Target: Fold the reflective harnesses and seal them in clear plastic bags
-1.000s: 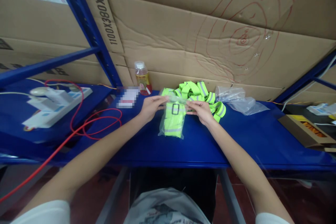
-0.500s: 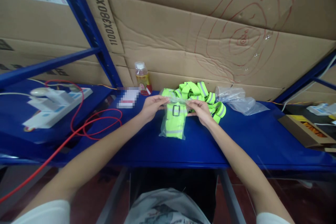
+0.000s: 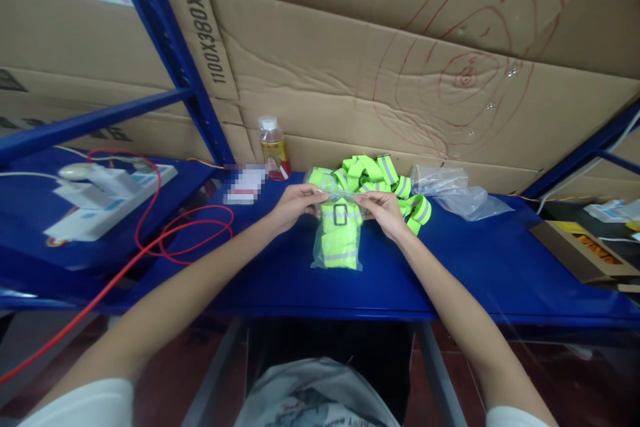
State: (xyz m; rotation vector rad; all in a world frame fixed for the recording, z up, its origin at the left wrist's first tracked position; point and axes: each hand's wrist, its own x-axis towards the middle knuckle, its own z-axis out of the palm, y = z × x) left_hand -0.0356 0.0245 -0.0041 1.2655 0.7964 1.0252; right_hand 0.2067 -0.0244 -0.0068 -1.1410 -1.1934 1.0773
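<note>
A clear plastic bag (image 3: 338, 238) holding a folded neon-yellow reflective strap with a black buckle rests on the blue shelf (image 3: 490, 267). My left hand (image 3: 295, 205) pinches the bag's top left corner. My right hand (image 3: 383, 211) pinches its top right corner. Just behind the hands lies a loose pile of neon-yellow reflective straps (image 3: 373, 177).
Empty clear bags (image 3: 450, 190) lie to the right of the pile. A small bottle (image 3: 273, 147) stands at the back against cardboard. A power strip (image 3: 107, 193) and red cable (image 3: 165, 240) sit at the left, an open carton (image 3: 583, 250) at the right. A bag (image 3: 315, 393) hangs below the shelf.
The bagged strap has shifted slightly right and settled lower on the shelf, with both hands still pinching its top edge and drawn a little closer together.
</note>
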